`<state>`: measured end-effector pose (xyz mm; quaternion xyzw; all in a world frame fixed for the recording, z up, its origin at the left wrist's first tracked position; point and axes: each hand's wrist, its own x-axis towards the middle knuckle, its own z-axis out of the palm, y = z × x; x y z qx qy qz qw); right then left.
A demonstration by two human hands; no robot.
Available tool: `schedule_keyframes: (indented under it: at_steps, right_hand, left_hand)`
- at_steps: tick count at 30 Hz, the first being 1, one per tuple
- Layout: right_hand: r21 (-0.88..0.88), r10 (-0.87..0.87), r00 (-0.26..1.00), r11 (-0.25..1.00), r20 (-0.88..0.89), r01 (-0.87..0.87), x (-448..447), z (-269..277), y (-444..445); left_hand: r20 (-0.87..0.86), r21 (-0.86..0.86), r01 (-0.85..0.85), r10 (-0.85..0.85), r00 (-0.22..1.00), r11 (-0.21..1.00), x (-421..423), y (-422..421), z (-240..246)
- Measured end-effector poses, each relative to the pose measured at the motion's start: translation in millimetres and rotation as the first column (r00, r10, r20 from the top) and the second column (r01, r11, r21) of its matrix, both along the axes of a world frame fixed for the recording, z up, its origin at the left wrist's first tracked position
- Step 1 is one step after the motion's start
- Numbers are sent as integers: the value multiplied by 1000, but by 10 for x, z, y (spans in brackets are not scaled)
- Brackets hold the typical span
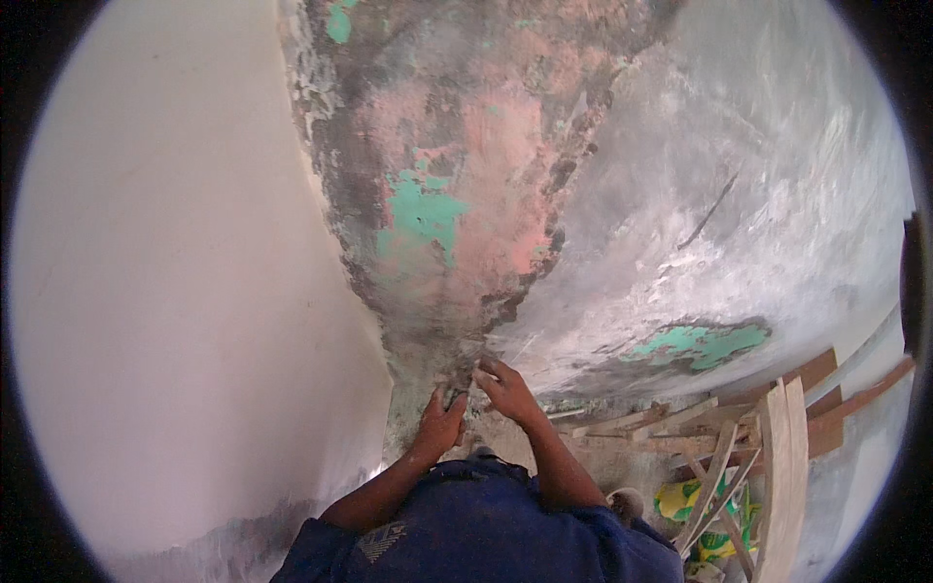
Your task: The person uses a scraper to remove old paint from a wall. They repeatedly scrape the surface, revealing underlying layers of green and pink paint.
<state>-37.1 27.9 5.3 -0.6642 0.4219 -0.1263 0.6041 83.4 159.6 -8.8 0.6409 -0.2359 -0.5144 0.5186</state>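
My left hand is low at the centre, by the foot of a patchy wall, its thumb and forefinger raised around a small dark object too unclear to name. Just right of it, my right hand has bent fingers close to the wall's lower part; whether it pinches something small cannot be made out. The wall before me shows grey plaster, faded pink paint and a green paint patch, with rough broken edges.
A smooth pale wall rises close on my left. At the lower right stands a wooden frame of planks with crossed braces, with yellow and green bags behind it. Another green patch marks the wall above loose boards.
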Motion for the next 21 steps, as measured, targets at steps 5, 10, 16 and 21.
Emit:
schedule_keyframes:
  at_steps: [5,10,16,21]
  right_hand:
    - [-394,110,973,900,-204,-185,-1121,-815,-15]
    - [-276,241,907,898,-346,-344,-1392,-691,-7]
    - [-230,337,774,824,-537,-518,-1324,-452,104]
    - [-301,162,914,910,-373,-284,-1360,-657,152]
  left_hand:
    - [52,138,150,-158,986,979,141,190,-204]
    - [119,111,172,-185,976,979,152,4,-191]
    - [123,36,216,-219,968,976,-3,-144,-65]
    - [61,55,208,-211,976,977,-46,-175,-19]
